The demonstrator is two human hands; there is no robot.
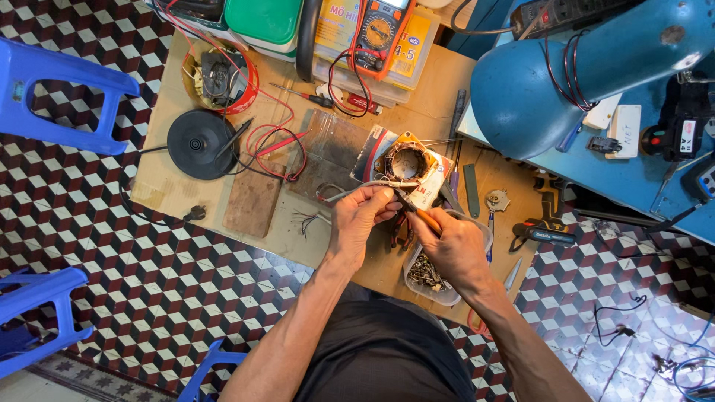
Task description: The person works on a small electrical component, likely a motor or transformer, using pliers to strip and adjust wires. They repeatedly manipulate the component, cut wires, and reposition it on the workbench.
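Head view showed my right hand (pixel 453 249) gripping orange-handled pliers (pixel 421 216) over a clear tub of metal parts (pixel 428 274). My left hand (pixel 359 216) pinched grey wires (pixel 357 186). Beyond lay a copper-wound motor coil (pixel 406 161), then an orange multimeter (pixel 380 33).

Both forearms bare, reaching forward from the bottom edge and converging at centre. Left hand (pixel 361 216) raised, palm turned inward, fingers (pixel 383 199) curled and pinched together at the tips. Right hand (pixel 452 246) just beside it, nearly touching, back facing up, fingers folded into a closed grip, thumb pressed along the top. Wrists straight, elbows bent outward, left forearm angled more steeply.
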